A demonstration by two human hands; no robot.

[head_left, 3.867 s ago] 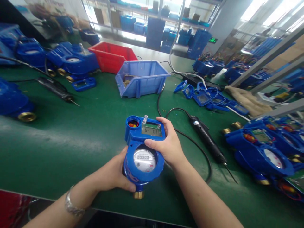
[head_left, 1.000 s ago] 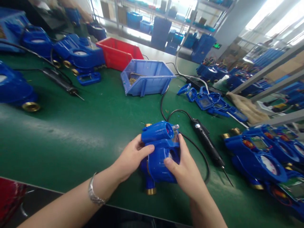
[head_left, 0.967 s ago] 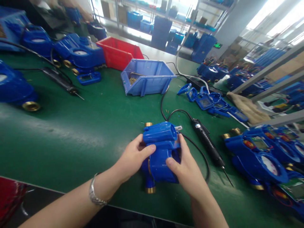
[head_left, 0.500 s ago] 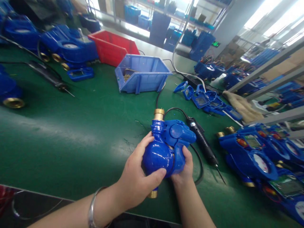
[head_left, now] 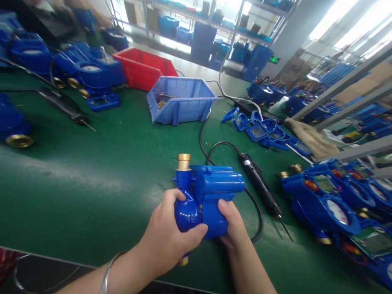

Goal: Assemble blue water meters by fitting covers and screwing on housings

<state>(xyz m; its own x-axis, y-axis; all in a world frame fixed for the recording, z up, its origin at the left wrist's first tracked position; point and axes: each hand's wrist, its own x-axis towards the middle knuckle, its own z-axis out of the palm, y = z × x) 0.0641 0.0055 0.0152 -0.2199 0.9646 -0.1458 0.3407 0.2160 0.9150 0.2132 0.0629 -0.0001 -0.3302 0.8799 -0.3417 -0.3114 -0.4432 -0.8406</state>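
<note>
Both my hands hold one blue water meter [head_left: 208,192] with brass threaded ends above the green table [head_left: 92,171]. The meter is turned so its back and underside face me; its dial and display are hidden. My left hand [head_left: 171,241] wraps round the rounded body from the left. My right hand [head_left: 234,226] grips the boxy housing from below right. A black electric screwdriver [head_left: 260,190] with its cord lies on the table just right of the meter.
A blue bin [head_left: 180,100] with small screws and a red bin [head_left: 142,71] stand further back. Loose blue covers [head_left: 263,130] lie at centre right. Several blue meters crowd the right edge [head_left: 330,200] and far left [head_left: 85,71]. A second screwdriver [head_left: 65,108] lies at left.
The meter has been rolled over in my hands, from face up to back and underside showing; in the last half second it tilted further, its cylindrical housing now lying level.
</note>
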